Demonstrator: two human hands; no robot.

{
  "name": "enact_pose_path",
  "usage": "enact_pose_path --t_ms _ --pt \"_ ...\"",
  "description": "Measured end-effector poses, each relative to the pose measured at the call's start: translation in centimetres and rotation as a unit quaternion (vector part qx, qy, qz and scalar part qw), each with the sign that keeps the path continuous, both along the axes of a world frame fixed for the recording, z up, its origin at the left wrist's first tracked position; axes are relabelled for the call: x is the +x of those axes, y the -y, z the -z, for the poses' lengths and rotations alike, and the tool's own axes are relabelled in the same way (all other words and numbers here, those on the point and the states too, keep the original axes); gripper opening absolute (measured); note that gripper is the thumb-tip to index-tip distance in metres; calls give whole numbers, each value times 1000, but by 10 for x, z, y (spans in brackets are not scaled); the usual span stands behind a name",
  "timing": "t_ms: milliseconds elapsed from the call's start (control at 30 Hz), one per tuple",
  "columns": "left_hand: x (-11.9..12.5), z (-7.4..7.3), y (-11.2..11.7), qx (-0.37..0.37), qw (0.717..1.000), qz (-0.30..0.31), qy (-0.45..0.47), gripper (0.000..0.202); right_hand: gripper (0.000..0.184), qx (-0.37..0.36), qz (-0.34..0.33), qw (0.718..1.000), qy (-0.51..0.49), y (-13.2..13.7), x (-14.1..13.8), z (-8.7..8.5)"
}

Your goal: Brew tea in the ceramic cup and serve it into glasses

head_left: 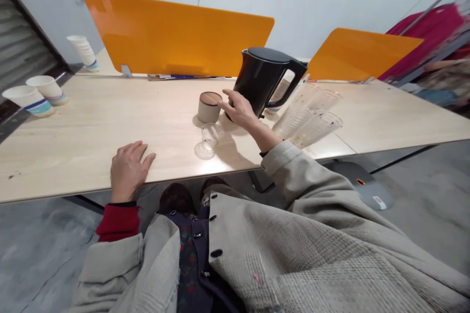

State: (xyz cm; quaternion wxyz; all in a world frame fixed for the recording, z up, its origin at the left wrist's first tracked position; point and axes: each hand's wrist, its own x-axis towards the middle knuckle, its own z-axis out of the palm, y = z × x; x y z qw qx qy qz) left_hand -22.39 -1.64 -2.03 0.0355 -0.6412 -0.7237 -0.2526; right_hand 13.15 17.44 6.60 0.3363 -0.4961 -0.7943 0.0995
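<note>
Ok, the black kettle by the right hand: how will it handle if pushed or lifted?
The black kettle looks tall for its narrow base, so a push high up could probably tip it. Its matte body seems unlikely to be very slippery. Weight is uncertain, since the fill level can't be seen, and the side handle may let it sag if full.

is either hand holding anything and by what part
The left hand rests on the pale wooden table, holding nothing. The right hand touches the lower body of the black electric kettle, not its handle; whether that is a grip is unclear.
</note>
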Motion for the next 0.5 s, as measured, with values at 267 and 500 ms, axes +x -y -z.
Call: enact_pose_path --t_ms 267,500 --pt "1 0 2 -5 1000 6 -12 47 95 -90 17 995 42 -54 -42 11" --pt "2 1 2 0 1000 5 -6 44 89 -69 29 996 42 -68 -45 24"
